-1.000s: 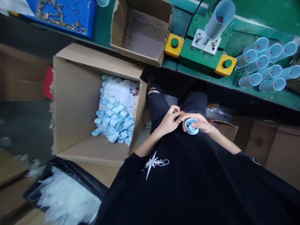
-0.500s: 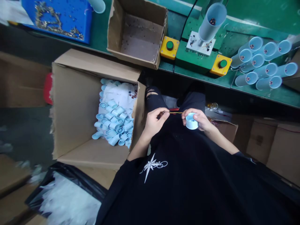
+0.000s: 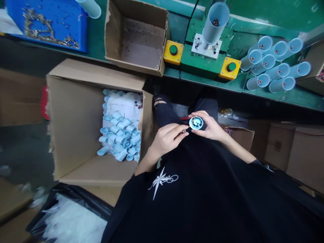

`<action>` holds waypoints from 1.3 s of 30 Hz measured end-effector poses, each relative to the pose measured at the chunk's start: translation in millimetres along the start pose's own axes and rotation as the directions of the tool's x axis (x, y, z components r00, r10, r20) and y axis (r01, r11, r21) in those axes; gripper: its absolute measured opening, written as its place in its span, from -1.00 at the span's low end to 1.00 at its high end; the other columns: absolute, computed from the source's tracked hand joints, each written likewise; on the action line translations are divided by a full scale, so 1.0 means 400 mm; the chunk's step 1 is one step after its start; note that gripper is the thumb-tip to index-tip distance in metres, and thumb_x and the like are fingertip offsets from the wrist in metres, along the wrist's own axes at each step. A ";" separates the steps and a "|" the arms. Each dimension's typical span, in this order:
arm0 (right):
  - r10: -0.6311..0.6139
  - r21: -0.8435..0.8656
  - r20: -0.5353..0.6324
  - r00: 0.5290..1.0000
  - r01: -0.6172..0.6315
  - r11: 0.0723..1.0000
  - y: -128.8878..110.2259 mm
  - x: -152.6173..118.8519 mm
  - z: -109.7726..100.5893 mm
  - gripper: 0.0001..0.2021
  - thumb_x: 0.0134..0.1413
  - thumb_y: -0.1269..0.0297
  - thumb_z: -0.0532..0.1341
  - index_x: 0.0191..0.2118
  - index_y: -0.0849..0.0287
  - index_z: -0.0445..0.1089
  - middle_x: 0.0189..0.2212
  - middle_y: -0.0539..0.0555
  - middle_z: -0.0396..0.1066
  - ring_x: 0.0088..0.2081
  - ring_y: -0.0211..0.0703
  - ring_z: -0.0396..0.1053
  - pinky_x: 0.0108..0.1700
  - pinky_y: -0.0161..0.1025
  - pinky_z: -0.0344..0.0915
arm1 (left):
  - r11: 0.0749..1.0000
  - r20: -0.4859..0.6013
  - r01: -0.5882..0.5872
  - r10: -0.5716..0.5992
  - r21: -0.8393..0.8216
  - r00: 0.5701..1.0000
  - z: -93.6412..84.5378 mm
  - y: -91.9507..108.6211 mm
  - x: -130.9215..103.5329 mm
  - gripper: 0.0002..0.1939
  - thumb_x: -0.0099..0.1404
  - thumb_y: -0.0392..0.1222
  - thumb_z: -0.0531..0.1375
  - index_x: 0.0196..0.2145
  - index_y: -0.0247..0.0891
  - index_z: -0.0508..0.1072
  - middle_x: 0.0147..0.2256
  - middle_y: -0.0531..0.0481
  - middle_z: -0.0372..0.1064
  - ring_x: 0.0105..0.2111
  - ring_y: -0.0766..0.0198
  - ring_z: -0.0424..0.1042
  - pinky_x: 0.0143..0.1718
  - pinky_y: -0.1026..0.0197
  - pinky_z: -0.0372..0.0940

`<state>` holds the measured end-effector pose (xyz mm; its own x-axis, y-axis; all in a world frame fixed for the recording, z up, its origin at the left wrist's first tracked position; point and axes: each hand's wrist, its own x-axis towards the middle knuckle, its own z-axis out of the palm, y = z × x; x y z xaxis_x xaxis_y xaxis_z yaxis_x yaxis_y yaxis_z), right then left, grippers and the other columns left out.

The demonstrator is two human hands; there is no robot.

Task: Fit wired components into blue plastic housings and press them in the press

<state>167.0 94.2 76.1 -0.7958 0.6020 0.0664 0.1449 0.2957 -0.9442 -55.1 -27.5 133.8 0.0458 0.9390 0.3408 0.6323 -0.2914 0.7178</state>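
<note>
Over my lap, my right hand grips a small light-blue plastic cap, its spoked end turned up toward me. My left hand sits just left of it with fingertips pinched on a small dark motor part whose thin yellow wire leads to the cap. A large open cardboard box at my left holds several more light-blue caps on white plastic.
A green workbench runs across the top. On it stand an open cardboard box, a fixture with an upright blue tube, two yellow button boxes, a pile of blue tubes and a blue tray. A black bag lies lower left.
My right hand has turned the cap from side-on to spoked end up. My left hand has moved closer to it, so the stretched wire is now short. The view has shifted left.
</note>
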 end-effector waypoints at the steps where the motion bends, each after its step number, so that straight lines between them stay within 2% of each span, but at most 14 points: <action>1: -0.011 -0.010 -0.032 0.999 0.011 1.000 0.000 0.002 0.003 -0.40 0.19 0.14 0.46 0.30 -0.05 0.32 0.15 0.12 0.54 0.20 0.09 0.43 0.28 0.17 0.39 | 1.000 0.013 -0.023 0.023 0.013 1.000 0.005 -0.002 0.001 -0.84 0.46 -0.30 0.30 -0.01 -0.27 0.56 -0.20 -0.06 0.65 -0.24 0.25 0.64 -0.11 0.19 0.57; 6: 0.026 -0.026 -0.113 0.993 -0.029 0.999 0.003 0.008 0.009 -0.43 0.16 0.07 0.48 0.23 -0.02 0.38 0.12 0.13 0.56 0.15 0.09 0.48 0.21 0.13 0.44 | 0.998 0.052 -0.064 0.065 -0.011 0.997 0.019 -0.016 -0.007 -0.88 0.47 -0.29 0.30 -0.06 -0.29 0.54 -0.26 -0.04 0.62 -0.31 0.27 0.62 -0.19 0.22 0.56; 13: 0.015 -0.074 -0.104 0.994 -0.023 0.997 0.000 0.014 0.007 -0.45 0.16 0.04 0.47 0.21 -0.03 0.40 0.11 0.12 0.56 0.14 0.10 0.48 0.21 0.15 0.45 | 0.999 0.104 -0.046 0.046 -0.005 0.994 0.030 -0.031 -0.009 -0.89 0.50 -0.24 0.27 -0.06 -0.27 0.56 -0.27 -0.03 0.62 -0.30 0.25 0.61 -0.19 0.18 0.57; 26: -0.016 -0.117 -0.097 0.995 0.004 0.993 -0.006 0.018 0.005 -0.48 0.20 0.05 0.45 0.21 -0.02 0.39 0.11 0.13 0.56 0.14 0.11 0.48 0.21 0.17 0.45 | 0.997 0.078 -0.048 0.043 0.057 0.996 0.034 -0.047 -0.014 -0.85 0.50 -0.28 0.23 -0.03 -0.30 0.57 -0.22 -0.09 0.64 -0.27 0.21 0.62 -0.16 0.13 0.56; 30: 0.007 -0.119 -0.089 0.996 -0.018 0.993 -0.002 0.018 0.005 -0.48 0.20 0.03 0.44 0.21 -0.01 0.39 0.11 0.14 0.56 0.15 0.13 0.47 0.22 0.20 0.44 | 0.994 0.143 -0.050 0.036 0.095 0.989 0.035 -0.048 -0.013 -0.85 0.52 -0.26 0.20 -0.05 -0.29 0.57 -0.26 -0.08 0.62 -0.30 0.20 0.60 -0.19 0.11 0.54; 34: 0.017 -0.123 -0.091 0.996 -0.028 0.992 0.001 0.018 0.005 -0.47 0.19 0.00 0.44 0.20 0.00 0.40 0.11 0.16 0.56 0.14 0.14 0.47 0.22 0.20 0.44 | 0.998 0.154 -0.055 0.048 0.037 0.987 0.030 -0.043 -0.012 -0.86 0.50 -0.25 0.20 -0.12 -0.30 0.57 -0.32 -0.06 0.58 -0.35 0.22 0.55 -0.24 0.14 0.50; 39: 0.004 -0.143 -0.078 0.997 -0.015 0.990 0.000 0.019 0.006 -0.47 0.20 0.01 0.44 0.21 0.00 0.39 0.12 0.16 0.55 0.15 0.15 0.47 0.21 0.20 0.44 | 0.999 0.192 -0.005 -0.001 0.035 0.981 0.031 -0.047 -0.010 -0.85 0.51 -0.25 0.19 -0.12 -0.28 0.57 -0.30 -0.06 0.59 -0.32 0.21 0.56 -0.21 0.13 0.49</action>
<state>159.4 97.2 75.7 -0.7472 0.6588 0.0876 0.2391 0.3895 -0.8894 -57.6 -23.4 111.4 0.1924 0.9570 0.2171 0.6587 -0.2899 0.6943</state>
